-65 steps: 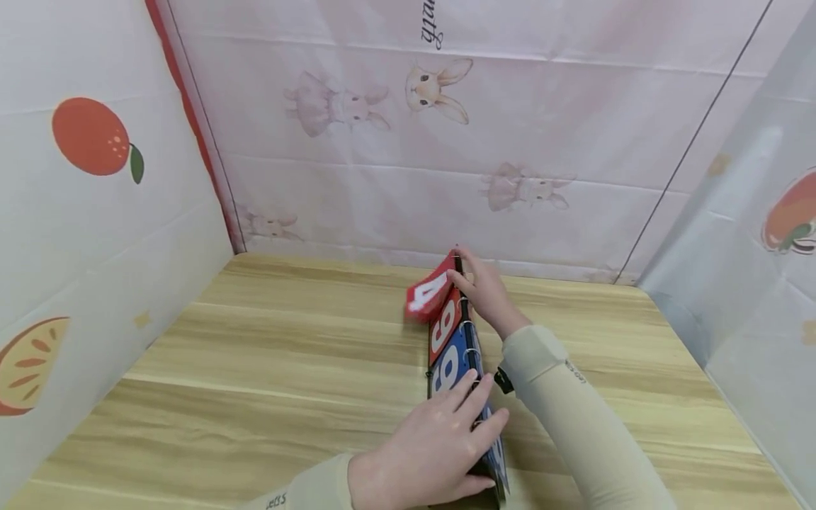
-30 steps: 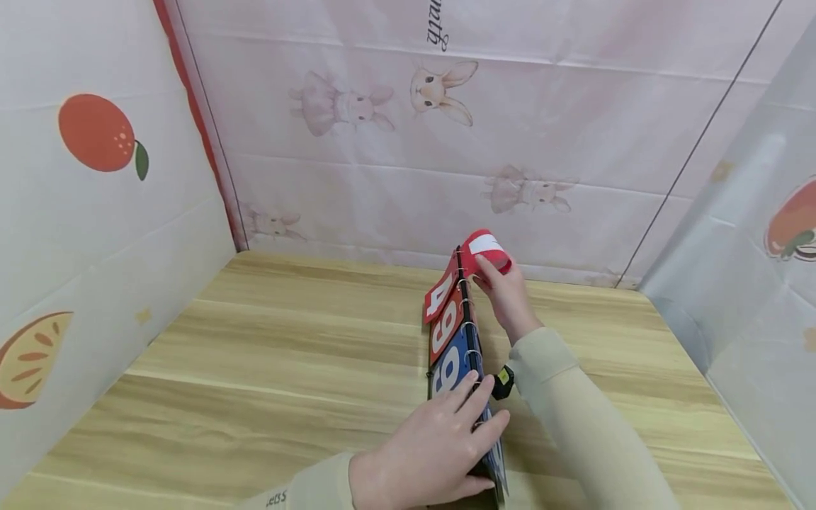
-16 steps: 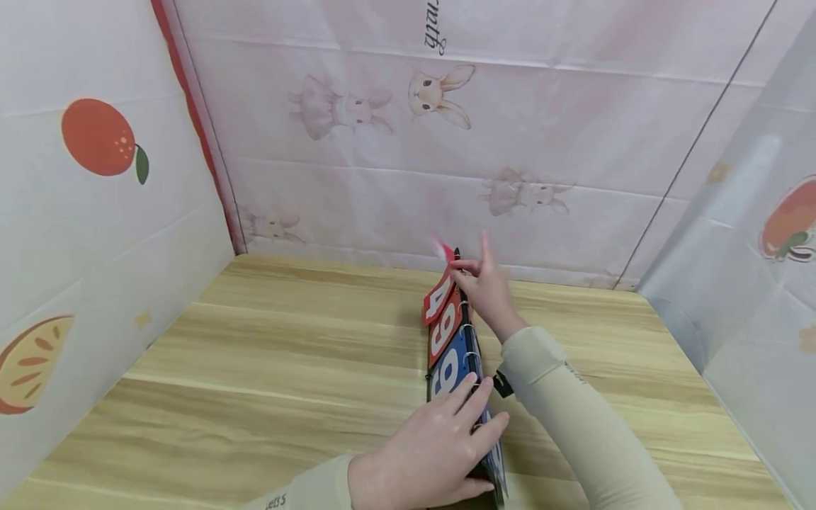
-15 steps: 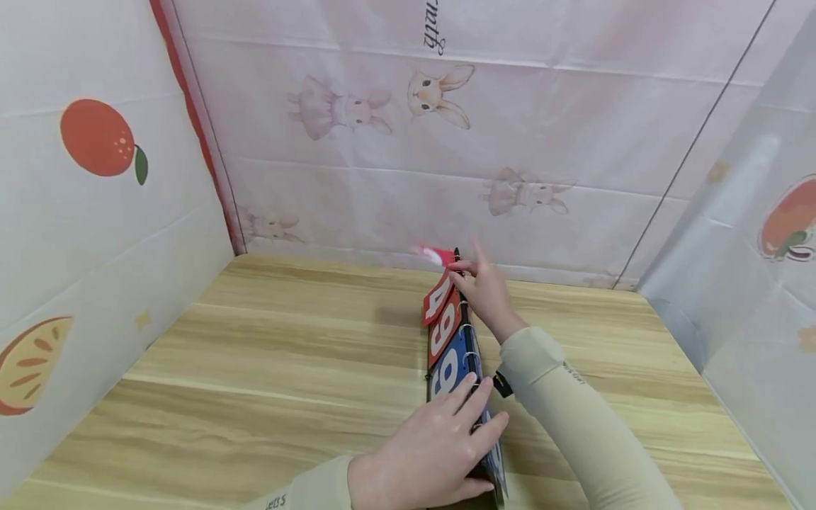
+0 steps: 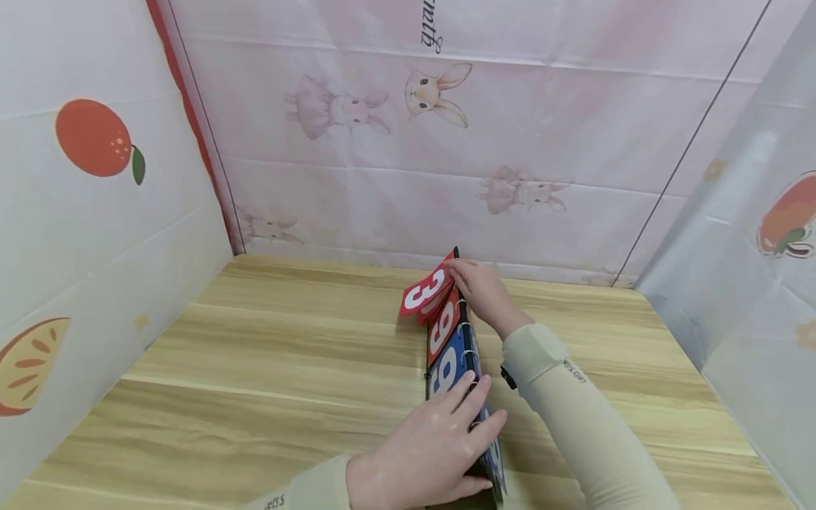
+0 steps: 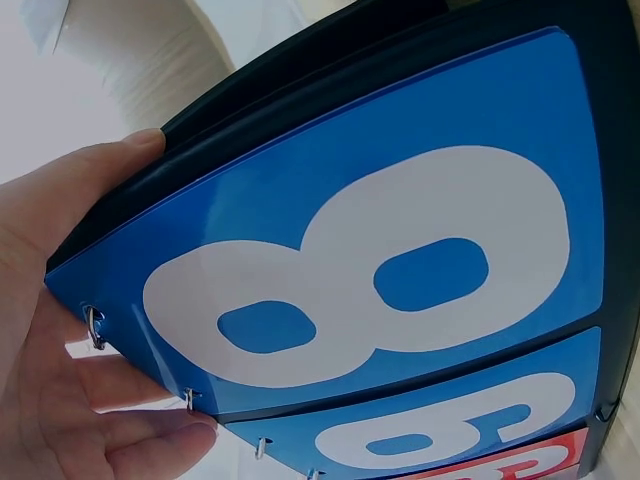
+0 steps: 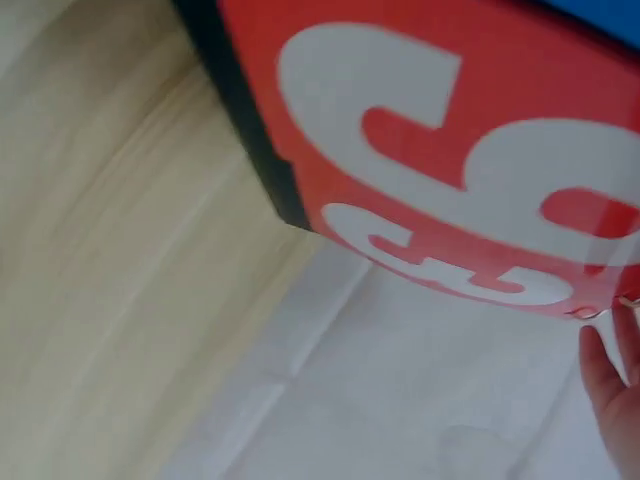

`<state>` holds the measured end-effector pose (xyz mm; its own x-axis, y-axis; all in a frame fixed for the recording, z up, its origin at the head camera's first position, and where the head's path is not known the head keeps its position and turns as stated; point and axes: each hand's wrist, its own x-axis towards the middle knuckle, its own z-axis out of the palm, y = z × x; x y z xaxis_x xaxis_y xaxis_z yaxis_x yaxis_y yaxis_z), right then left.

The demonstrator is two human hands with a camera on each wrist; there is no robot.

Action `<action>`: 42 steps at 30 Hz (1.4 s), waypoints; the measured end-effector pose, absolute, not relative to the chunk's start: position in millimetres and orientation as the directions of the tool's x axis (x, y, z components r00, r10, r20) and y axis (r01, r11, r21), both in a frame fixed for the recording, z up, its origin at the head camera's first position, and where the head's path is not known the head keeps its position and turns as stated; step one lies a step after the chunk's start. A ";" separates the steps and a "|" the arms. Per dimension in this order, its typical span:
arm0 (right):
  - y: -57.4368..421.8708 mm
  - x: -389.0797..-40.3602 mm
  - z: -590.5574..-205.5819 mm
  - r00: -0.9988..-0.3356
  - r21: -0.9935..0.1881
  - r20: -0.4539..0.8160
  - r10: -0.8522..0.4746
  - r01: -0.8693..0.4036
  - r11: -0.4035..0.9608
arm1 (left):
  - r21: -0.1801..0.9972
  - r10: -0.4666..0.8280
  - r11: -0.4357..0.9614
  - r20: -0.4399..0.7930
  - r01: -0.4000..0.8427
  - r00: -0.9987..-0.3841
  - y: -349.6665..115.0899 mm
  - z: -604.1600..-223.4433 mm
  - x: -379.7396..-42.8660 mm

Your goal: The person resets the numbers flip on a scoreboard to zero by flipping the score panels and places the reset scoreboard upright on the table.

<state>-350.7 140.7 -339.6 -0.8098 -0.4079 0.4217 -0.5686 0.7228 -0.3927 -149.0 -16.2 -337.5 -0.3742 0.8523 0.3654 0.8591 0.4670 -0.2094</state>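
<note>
A flip scoreboard [image 5: 467, 340] with a black stand stands on the table, running away from the person. My left hand [image 5: 433, 446] grips its near end across the ringed top edge. In the left wrist view the thumb [image 6: 125, 155] lies on the black end of the stand and the other fingers are behind the rings. A blue card with an 8 [image 6: 350, 280] faces that camera. At the far end, my right hand [image 5: 487, 294] has its fingertips at the top edge, beside a red card with a 3 [image 5: 426, 289] that slants outward. A red 9 card [image 5: 443, 327] hangs beside it.
The wood-grain table [image 5: 306, 368] meets a pink rabbit-print sheet [image 5: 357, 177] just behind the scoreboard. White fruit-print sheets [image 5: 115, 234] enclose the left and right sides. A small black device [image 5: 508, 377] sits at the right wrist.
My right hand turned a red card up and over the top edge and let it swing down to the left; the 3 now covers the 4. My left hand has stayed in place.
</note>
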 end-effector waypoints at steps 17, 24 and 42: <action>158.2 -348.1 -403.3 -0.957 -0.957 -0.104 -0.270 0.022 0.289 | -0.178 0.857 0.472 0.322 0.863 -0.402 -13.8 -339.2 -144.4; 157.9 -343.5 -396.5 -0.992 -0.953 -0.099 -0.084 0.070 0.296 | -0.209 0.858 0.462 0.349 0.862 -0.376 -10.9 -340.9 -143.9; 148.7 -346.6 -344.2 -0.988 -0.996 0.091 0.122 -0.093 -0.017 | -0.118 0.860 0.455 0.317 0.883 -0.401 -15.8 -338.0 -151.9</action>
